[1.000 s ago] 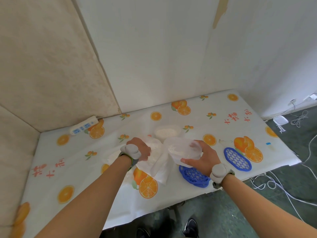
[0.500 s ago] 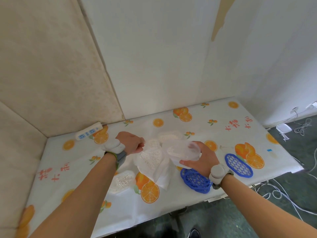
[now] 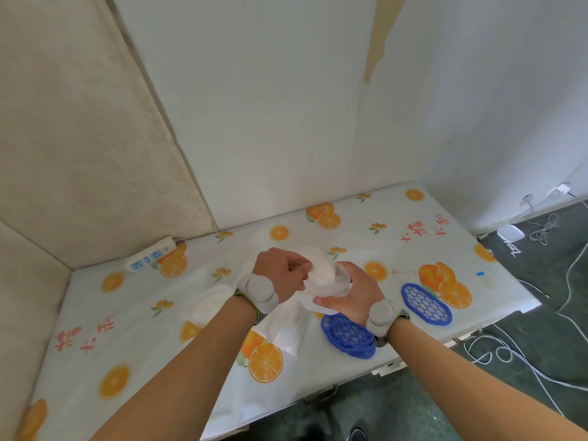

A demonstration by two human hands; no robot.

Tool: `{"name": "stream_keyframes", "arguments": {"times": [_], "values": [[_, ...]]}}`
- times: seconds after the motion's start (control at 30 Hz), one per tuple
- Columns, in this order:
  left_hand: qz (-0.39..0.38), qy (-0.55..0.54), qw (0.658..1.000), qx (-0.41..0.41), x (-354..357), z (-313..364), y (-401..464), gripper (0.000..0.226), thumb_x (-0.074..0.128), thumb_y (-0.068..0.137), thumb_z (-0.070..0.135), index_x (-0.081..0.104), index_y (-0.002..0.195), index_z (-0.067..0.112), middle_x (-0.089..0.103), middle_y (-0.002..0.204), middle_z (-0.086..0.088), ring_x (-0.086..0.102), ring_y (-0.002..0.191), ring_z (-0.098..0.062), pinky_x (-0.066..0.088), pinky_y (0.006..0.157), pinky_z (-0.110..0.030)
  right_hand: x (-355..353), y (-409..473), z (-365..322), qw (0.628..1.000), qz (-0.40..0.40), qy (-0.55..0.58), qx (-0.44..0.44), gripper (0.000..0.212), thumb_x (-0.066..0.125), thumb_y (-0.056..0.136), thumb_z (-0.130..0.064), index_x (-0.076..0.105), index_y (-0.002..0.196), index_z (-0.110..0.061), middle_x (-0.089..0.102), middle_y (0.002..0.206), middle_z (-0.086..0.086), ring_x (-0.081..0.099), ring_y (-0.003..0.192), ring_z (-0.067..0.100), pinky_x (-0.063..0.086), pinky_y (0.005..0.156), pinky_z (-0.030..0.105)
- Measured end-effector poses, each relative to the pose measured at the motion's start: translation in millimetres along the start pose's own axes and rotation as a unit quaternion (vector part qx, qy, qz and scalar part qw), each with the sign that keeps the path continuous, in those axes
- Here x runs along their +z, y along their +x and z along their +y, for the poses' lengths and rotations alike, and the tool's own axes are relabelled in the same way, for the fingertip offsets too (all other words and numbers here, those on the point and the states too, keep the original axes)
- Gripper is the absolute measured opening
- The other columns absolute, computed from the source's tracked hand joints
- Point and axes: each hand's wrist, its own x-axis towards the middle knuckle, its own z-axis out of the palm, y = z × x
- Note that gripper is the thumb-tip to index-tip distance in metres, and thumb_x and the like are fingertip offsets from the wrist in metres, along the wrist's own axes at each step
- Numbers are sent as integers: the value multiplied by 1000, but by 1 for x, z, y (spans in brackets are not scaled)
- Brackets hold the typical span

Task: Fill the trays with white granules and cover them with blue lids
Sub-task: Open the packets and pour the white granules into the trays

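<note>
Two hands: both meet over the middle of the table (image 3: 95, 313), fingers busy on the same job.
Left hand (image 3: 281, 275): fingers curled, pinching something white, a bag or a scoop of granules (image 3: 321, 270); I cannot tell which.
Right hand (image 3: 353, 292): fingers wrapped round a clear tray (image 3: 334, 286) from the right, thumb along its near edge, holding it off the table.
Key relation: the granules lie just right of the left fingers and directly over the tray's mouth; the left hand is the nearer one to them, so a pour turns on tipping rightward and down into the tray.
Tray axis: seems to run left to right between the hands, though much is hidden.
Other tray (image 3: 206, 305): on the table left of the left forearm, white fill showing, no lid.
Lids: one blue lid (image 3: 345, 334) just below the right wrist, a second lid (image 3: 426, 302) further right; both lie flat, unused.
Stage: filling looks under way, covering not yet begun.
Risk: granules may spill past the tray's rim.
</note>
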Motion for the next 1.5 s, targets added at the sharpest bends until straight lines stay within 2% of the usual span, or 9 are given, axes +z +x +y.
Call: {"name": "stream_keyframes", "arguments": {"times": [0.13, 0.3, 0.4, 0.73, 0.9, 1.1, 1.23, 1.37, 1.5], "values": [[-41, 88, 994, 47, 5, -5, -2, 16, 62, 93, 31, 75, 102, 28, 72, 74, 15, 68, 67, 4, 43, 69, 1, -2, 1, 4, 1000, 2, 4, 6, 89, 83, 52, -70, 52, 128, -37, 59, 117, -23, 59, 105, 3, 47, 84, 19], [-35, 133, 985, 106, 4, -16, -3, 21, 62, 94, 26, 73, 112, 24, 71, 90, 7, 71, 74, -7, 49, 86, -20, -5, 1, 10, 1000, -1, 1, 9, 91, 83, 53, -70, 51, 131, -36, 58, 119, -23, 56, 110, 5, 44, 87, 20], [-2, 127, 984, 125, 0, -22, -4, 21, 64, 93, 23, 73, 112, 24, 70, 89, 5, 71, 73, -9, 50, 86, -21, -5, 1, 13, 1000, -2, 0, 10, 91, 82, 53, -70, 50, 131, -36, 58, 120, -24, 56, 111, 4, 42, 88, 18], [105, 80, 990, 38, -36, -54, -16, 8, 66, 91, 26, 74, 91, 27, 71, 73, 14, 66, 58, 5, 49, 63, -4, -2, 3, 18, 1000, -7, -8, 11, 88, 82, 53, -72, 49, 129, -41, 58, 118, -28, 56, 109, 2, 41, 83, 13], [103, 92, 990, -15, -42, -71, -21, 12, 65, 90, 28, 73, 81, 27, 71, 63, 8, 68, 56, -1, 52, 74, -16, 1, 7, 21, 1000, -10, -17, 16, 88, 83, 54, -70, 50, 129, -40, 59, 119, -26, 57, 110, 4, 45, 90, 22], [103, -12, 994, -37, -46, -75, -15, 13, 68, 85, 20, 74, 75, 24, 70, 60, 3, 67, 51, -7, 48, 50, -9, -1, 8, 21, 1000, -4, -11, 22, 86, 83, 53, -69, 51, 128, -41, 59, 118, -28, 56, 109, 0, 42, 87, 17], [62, 128, 988, -56, -51, -92, -8, 11, 65, 86, 26, 74, 79, 26, 70, 64, 6, 68, 64, -10, 56, 68, -24, -3, 8, 19, 1000, 1, -11, 25, 83, 82, 54, -67, 50, 126, -42, 58, 117, -28, 55, 106, 1, 38, 79, 10], [12, 208, 977, -38, -37, -107, 10, 22, 58, 94, 31, 76, 103, 22, 75, 93, 3, 70, 86, -16, 54, 86, -31, -1, 9, 19, 999, -6, -11, 34, 83, 83, 54, -67, 48, 125, -45, 57, 117, -30, 54, 106, -2, 37, 78, 8], [-43, 364, 931, 8, -14, -117, 29, 32, 43, 101, 29, 72, 92, 18, 71, 93, 0, 65, 89, -23, 46, 69, -30, 3, 11, 21, 999, -12, -20, 39, 86, 82, 54, -70, 49, 128, -42, 58, 120, -27, 55, 108, 1, 38, 79, 9]]}}
